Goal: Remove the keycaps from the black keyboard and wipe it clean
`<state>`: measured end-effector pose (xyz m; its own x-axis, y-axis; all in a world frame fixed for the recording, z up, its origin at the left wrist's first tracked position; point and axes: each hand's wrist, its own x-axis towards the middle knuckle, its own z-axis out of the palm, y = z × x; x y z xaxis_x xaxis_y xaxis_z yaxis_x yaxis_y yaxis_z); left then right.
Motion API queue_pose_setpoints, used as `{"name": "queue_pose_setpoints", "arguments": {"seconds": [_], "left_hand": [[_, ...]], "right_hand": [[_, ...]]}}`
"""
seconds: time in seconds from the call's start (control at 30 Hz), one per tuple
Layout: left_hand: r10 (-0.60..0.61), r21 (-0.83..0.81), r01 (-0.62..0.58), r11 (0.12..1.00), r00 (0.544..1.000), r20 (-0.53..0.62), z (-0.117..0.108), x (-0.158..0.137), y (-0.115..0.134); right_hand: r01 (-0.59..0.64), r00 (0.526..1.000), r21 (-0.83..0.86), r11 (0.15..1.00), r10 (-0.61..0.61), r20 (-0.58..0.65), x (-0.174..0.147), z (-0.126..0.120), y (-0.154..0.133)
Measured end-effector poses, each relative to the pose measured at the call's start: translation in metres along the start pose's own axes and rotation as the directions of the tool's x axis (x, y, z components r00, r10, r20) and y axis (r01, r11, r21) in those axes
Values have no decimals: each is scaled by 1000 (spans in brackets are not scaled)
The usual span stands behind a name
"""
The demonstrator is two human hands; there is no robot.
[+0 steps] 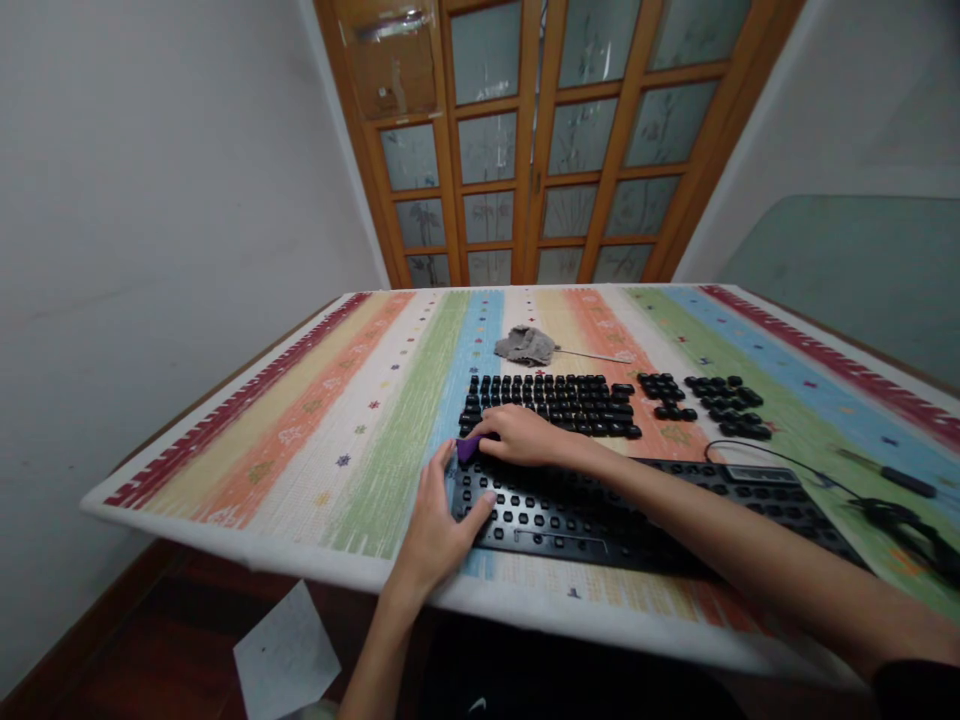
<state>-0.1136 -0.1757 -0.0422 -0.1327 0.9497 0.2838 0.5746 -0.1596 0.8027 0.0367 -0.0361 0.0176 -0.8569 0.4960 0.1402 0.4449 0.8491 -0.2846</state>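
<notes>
A black keyboard base, its keycaps off, lies near the table's front edge. My left hand grips its left end, thumb on top and fingers along the side. At the upper left corner, my right hand is closed on a small purple cloth and presses it against the base. My left fingertips are close beside the cloth. Loose black keycaps stand in rows just behind the base, with further groups of keycaps to the right. My right forearm crosses over the base and hides part of it.
Behind the keycaps lies a crumpled grey cloth with a thin rod. A screwdriver and a bundled black cable are at the right. The table has a striped tablecloth. A white stool or sheet shows below the front edge.
</notes>
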Motion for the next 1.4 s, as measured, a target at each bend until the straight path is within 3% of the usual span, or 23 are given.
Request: {"name": "queue_pose_setpoints", "arguments": {"seconds": [0.2,0.43,0.6,0.83,1.13,1.3,1.4], "left_hand": [[53,154,-59,986,998,43,4,-4,-3],[63,148,-70,987,997,51,4,-4,-4],[64,156,-72,985,996,54,5,-4,-5],[77,177,-83,981,996,44,4,-5,-6],[80,145,-85,986,996,39,3,-4,-4],[87,156,-95,983,994,58,3,-4,-5],[90,159,-97,982,994,55,3,-5,-4]], "right_hand": [[46,995,-135,990,-33,98,-2,-4,-3],[221,970,-279,934,-181,164,-11,-12,-3],[305,944,-294,906,-248,218,-17,-19,-14],[121,992,-172,977,-113,58,-9,-14,-20],[74,986,-147,986,-51,158,-15,-11,-31],[52,992,-123,991,-38,118,-15,-11,-24],[26,1000,-99,995,-25,14,-13,-9,-20]]}}
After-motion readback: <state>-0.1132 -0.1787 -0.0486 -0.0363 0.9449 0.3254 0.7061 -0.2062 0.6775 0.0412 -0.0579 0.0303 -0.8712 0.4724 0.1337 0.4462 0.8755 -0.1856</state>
